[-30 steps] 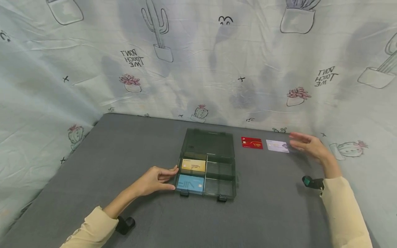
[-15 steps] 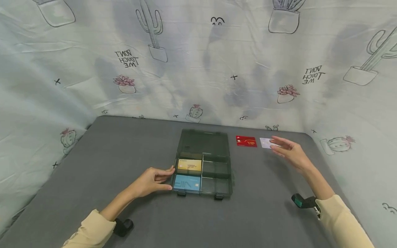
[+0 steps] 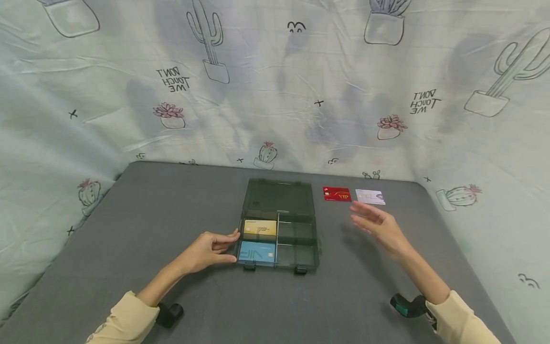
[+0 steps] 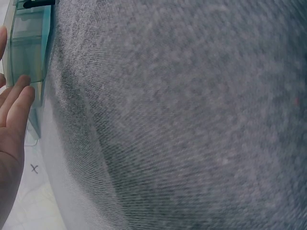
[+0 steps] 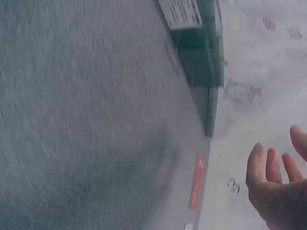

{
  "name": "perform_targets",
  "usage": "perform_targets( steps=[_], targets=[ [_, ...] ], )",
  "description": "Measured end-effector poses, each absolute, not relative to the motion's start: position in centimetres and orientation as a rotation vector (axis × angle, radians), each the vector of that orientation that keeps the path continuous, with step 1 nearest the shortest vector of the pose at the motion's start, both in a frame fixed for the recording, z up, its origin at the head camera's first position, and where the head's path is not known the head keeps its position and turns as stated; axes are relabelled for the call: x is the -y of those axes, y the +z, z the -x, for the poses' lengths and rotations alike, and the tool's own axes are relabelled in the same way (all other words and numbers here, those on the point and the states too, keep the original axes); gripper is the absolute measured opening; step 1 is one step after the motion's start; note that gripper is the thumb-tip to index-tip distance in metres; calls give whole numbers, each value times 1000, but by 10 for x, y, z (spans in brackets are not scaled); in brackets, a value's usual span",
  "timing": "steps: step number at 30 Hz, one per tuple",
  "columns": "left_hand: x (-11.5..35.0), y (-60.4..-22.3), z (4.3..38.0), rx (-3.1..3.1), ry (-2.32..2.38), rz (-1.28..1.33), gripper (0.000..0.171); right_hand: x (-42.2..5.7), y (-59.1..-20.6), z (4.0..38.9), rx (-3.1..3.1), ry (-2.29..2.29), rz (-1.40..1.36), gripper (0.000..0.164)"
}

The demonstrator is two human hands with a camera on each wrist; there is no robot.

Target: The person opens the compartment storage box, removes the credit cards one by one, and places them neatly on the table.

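A dark, see-through plastic box [image 3: 280,197] lies with its lid folded back on the table. Its two left compartments hold a gold card [image 3: 260,225] at the back and a blue VIP card [image 3: 257,252] at the front; nothing lies in the right pair. My left hand [image 3: 209,249] touches the box's left side, fingers straight and thumb near the front corner. In the left wrist view, its fingertips are right at the box wall [image 4: 28,52]. My right hand [image 3: 380,230] hovers above the table right of the box, its fingers relaxed and holding nothing.
Behind my right hand, a red VIP card [image 3: 337,194] and a pale purple card [image 3: 370,197] lie flat near the table's back edge. A cactus-print cloth [image 3: 240,110] hangs behind the grey table [image 3: 180,196]. Each wrist carries a black camera mount [image 3: 169,314].
My right hand has moved left and toward me, passing over the pale purple card, which stays on the table. My left hand stays at the box. The head view has shifted slightly.
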State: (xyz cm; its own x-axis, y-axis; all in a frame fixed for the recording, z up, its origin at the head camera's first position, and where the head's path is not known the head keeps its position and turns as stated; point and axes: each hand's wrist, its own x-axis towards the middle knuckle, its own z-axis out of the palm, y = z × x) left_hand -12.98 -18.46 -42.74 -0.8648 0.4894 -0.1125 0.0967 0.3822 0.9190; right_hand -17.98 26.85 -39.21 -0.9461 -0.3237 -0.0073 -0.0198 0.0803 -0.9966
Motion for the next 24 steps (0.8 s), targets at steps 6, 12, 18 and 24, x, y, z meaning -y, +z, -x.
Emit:
perform_targets(
  steps=[6,12,18,24],
  targets=[
    [185,-426,131,-2277,1484,-515,67,-255,-391,166,-2088,-1945,370,48],
    [186,-425,131,-2268,1486,-504,67,-236,-390,149,-2043,-1926,421,50],
    [184,-422,132,-2264,1488,-496,67,-215,-385,136,-1952,-1948,354,54],
    [184,-419,132,-2252,1495,-485,68,-195,-384,126,-1861,-1937,304,53]
  ],
)
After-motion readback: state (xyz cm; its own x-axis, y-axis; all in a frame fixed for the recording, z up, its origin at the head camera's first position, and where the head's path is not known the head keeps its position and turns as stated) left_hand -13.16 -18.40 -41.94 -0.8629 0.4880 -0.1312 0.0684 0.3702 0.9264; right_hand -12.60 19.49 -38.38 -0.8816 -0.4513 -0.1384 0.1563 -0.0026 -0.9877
